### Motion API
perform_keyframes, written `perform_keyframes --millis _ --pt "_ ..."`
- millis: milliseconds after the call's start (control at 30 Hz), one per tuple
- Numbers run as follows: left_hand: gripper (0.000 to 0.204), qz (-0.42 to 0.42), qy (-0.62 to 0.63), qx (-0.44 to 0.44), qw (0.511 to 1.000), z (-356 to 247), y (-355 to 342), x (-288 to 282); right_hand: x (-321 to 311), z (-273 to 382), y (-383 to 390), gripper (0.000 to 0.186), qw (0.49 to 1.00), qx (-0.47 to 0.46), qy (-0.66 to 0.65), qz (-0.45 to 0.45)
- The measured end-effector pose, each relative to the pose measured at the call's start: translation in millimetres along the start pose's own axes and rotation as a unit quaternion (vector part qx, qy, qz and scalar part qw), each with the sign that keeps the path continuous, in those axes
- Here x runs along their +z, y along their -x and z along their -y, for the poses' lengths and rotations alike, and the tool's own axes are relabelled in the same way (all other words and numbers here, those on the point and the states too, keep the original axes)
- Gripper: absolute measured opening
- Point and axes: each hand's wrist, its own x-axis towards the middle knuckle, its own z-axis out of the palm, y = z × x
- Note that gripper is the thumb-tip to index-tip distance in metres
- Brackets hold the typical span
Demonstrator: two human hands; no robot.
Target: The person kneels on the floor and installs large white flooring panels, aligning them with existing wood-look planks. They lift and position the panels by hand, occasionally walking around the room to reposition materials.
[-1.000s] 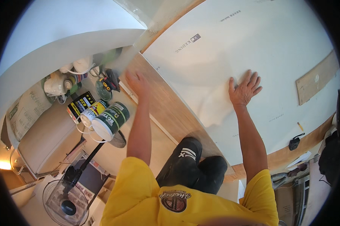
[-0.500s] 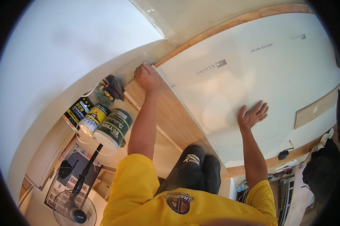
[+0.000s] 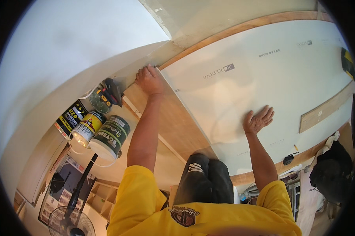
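My left hand point(image 3: 149, 82) is closed on the far-left edge of a large white board point(image 3: 220, 94), beside a wooden plank strip point(image 3: 173, 118) that runs along the board's left edge. My right hand point(image 3: 259, 120) lies on the board's face right of centre, fingers spread and bent a little. A thin wooden piece point(image 3: 325, 108) rests on the board at the right, and a small black tool point(image 3: 288, 159) sits at its near edge.
Left of the plank stand paint cans point(image 3: 110, 135), an adhesive can point(image 3: 70, 118) and a pile of tools point(image 3: 108, 93). A curved white surface point(image 3: 75, 47) spans the upper left, a standing fan point(image 3: 70, 222) the lower left. A dark bag point(image 3: 329, 171) is at the right.
My left hand moved from over the plank up to the board's far-left edge and closed on it. My right hand sits lower in the picture; the view itself has shifted too.
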Motion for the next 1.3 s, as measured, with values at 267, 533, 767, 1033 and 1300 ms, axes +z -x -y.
perform_keyframes --millis 267,533,767,1033,1300 --pt "0.032 -0.012 0.064 0.004 0.998 -0.4 2.9 -10.4 -12.8 12.0 -2.0 0.077 0.998 0.030 0.037 0.032" --pt "0.033 -0.068 0.064 -0.009 0.996 6.5 2.3 2.1 -5.7 13.3 2.7 0.076 0.999 0.031 0.038 0.025" --pt "0.036 -0.053 0.138 -0.018 0.989 6.1 8.4 -5.6 -3.1 11.7 6.0 0.076 1.000 0.010 0.017 -0.002" --pt "0.048 -0.050 0.100 0.013 0.994 6.9 8.1 -8.6 3.5 9.4 6.2 0.075 0.999 -0.008 0.045 -0.013" --pt "0.050 0.012 0.120 0.031 0.992 -15.7 4.7 -26.6 -19.1 4.7 0.4 0.078 0.998 0.035 -0.042 -0.018"
